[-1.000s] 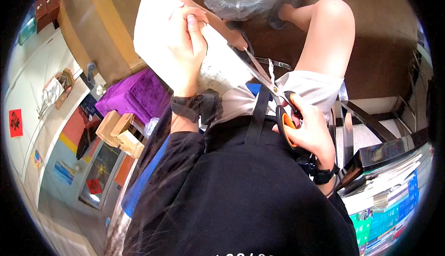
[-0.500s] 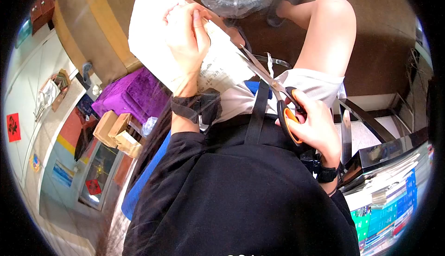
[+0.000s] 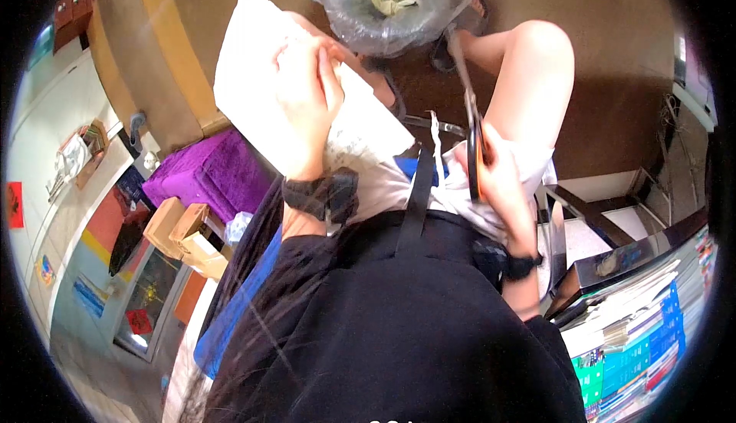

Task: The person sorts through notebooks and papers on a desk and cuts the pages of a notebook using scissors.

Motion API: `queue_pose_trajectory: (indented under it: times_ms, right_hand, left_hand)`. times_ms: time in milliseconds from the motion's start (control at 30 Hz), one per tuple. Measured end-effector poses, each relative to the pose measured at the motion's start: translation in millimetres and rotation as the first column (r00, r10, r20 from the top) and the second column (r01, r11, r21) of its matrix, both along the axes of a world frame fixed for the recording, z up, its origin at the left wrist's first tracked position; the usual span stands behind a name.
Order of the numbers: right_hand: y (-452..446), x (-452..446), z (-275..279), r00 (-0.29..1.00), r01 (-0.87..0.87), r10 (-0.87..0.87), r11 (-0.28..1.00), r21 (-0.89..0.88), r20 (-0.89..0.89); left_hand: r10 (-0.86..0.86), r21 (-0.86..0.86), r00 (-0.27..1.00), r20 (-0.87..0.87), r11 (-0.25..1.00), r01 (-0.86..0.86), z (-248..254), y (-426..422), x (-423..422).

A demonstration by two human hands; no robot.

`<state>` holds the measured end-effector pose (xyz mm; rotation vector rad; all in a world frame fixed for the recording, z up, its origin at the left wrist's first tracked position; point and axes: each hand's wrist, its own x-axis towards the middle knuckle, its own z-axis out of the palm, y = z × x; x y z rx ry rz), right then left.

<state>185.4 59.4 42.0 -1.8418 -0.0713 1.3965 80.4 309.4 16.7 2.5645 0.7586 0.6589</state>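
Note:
My left hand (image 3: 307, 105) rests on a large white sheet (image 3: 249, 70) across my left thigh, with its fingers bent over the sheet and closed on it. Faint print shows near the sheet's lower edge; whether it is paper or thin card I cannot tell. To the right, my right hand (image 3: 502, 178) is wrapped round the black and orange handles of a pair of scissors (image 3: 472, 116). The blades point forward, away from me, apart from the sheet, and are slightly blurred. They appear nearly closed.
On the floor ahead stands a bin lined with clear plastic (image 3: 349, 21), with crumpled scraps inside. A purple velvet-covered box (image 3: 203, 174) and small cardboard boxes (image 3: 188, 231) lie to the left. Stacked books (image 3: 629, 362) are at the lower right, by a black frame (image 3: 613, 266).
The scissors have swung from pointing at the sheet's edge to pointing forward, away from it. My right hand has turned with them. My left hand stays on the sheet.

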Motion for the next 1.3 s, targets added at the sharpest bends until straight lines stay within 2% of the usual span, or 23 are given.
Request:
queue_pose_trajectory:
  times_ms: [33,67,100,133,167,200,233,267,367,400,500,600,633,733,767,867,900,933,1000,1033,1067,1200,1300]
  right_hand:
    - [10,-6,-40,0.958,0.262,-0.241,0.955,0.138,-0.155]
    - [30,-1,-67,0.968,0.236,-0.225,0.967,0.099,-0.107]
    - [46,-6,-105,0.94,0.341,-0.341,0.935,0.094,-0.023]
    - [54,-7,-160,0.951,0.263,-0.269,0.963,0.055,0.152]
    - [66,-5,-205,0.958,0.222,-0.207,0.974,-0.054,0.198]
    - [85,3,-212,0.951,0.153,-0.075,0.957,-0.246,0.3]
    - [102,8,-209,0.941,0.192,-0.101,0.944,-0.267,0.322]
    - [108,8,-233,0.934,0.18,-0.066,0.935,-0.304,0.35]
    - [120,8,-282,0.927,0.259,-0.117,0.885,-0.386,0.355]
    - [122,8,-293,0.921,0.248,-0.089,0.884,-0.396,0.378]
    - [131,1,-323,0.895,0.212,0.004,0.876,-0.433,0.445]
    - [147,6,-304,0.947,0.227,-0.086,0.862,-0.454,0.31]
    - [147,6,-326,0.936,0.176,0.015,0.846,-0.504,0.351]
    - [165,22,-317,0.973,0.227,-0.15,0.784,-0.578,0.178]
    - [157,17,-344,0.959,0.261,-0.14,0.78,-0.57,0.247]
    - [139,22,-335,0.948,0.256,-0.059,0.729,-0.635,0.314]
    - [126,27,-329,0.948,0.226,-0.015,0.732,-0.642,0.317]
    - [109,28,-323,0.948,0.232,-0.041,0.767,-0.598,0.315]
    - [79,24,-309,0.95,0.122,0.098,0.759,-0.64,0.298]
    - [66,20,-311,0.96,0.094,0.121,0.707,-0.7,0.252]
    - [54,15,-312,0.96,0.059,0.151,0.714,-0.698,0.235]
    - [43,-4,-281,0.964,0.184,0.015,0.687,-0.703,0.266]
    - [45,-7,-228,0.914,0.241,0.0,0.803,-0.545,0.405]
  left_hand:
    - [0.008,0.002,1.0,-0.027,1.0,-0.008,2,-1,0]
    - [0.013,-0.006,0.999,-0.033,1.0,-0.013,2,-2,-4]
    - [0.016,-0.011,0.999,-0.039,1.0,-0.017,1,-2,-8]
    - [0.02,-0.016,0.999,-0.046,1.0,-0.021,3,-1,-11]
    - [0.024,-0.059,0.999,-0.046,0.998,-0.027,8,-4,-15]
    - [0.03,-0.107,0.999,-0.041,0.994,-0.034,9,-4,-21]
    - [0.031,-0.083,0.999,-0.04,0.996,-0.035,10,-6,-28]
    - [0.032,-0.059,0.999,-0.037,0.998,-0.034,11,-7,-35]
    - [0.037,-0.075,0.995,-0.093,0.996,-0.044,15,-14,-55]
    - [0.035,-0.062,0.997,-0.068,0.997,-0.04,17,-16,-57]
    - [0.027,-0.071,0.982,-0.189,0.997,-0.041,25,-15,-67]
    - [0.042,-0.076,0.989,-0.141,0.996,-0.053,27,-14,-66]
    - [0.053,-0.064,0.994,-0.1,0.996,-0.059,23,-17,-67]
    - [0.001,-0.06,0.979,-0.206,0.998,-0.013,28,-15,-64]
    - [0.013,-0.067,0.989,-0.148,0.998,-0.023,27,-13,-62]
    - [-0.015,-0.009,0.98,-0.199,1.0,0.014,29,-9,-59]
    - [-0.022,-0.025,0.992,-0.127,1.0,0.019,28,-9,-57]
    - [-0.022,0.002,0.988,-0.153,1.0,0.022,28,-8,-58]
    - [-0.025,0.0,0.998,-0.054,1.0,0.025,23,-9,-57]
    - [-0.025,0.025,0.989,-0.143,0.999,0.029,27,-8,-56]
    - [-0.013,0.035,0.995,-0.098,0.999,0.016,24,-8,-57]
    - [0.011,-0.014,1.0,0.012,1.0,-0.011,19,-8,-53]
    - [-0.004,0.005,0.996,0.094,1.0,0.003,12,-6,-57]
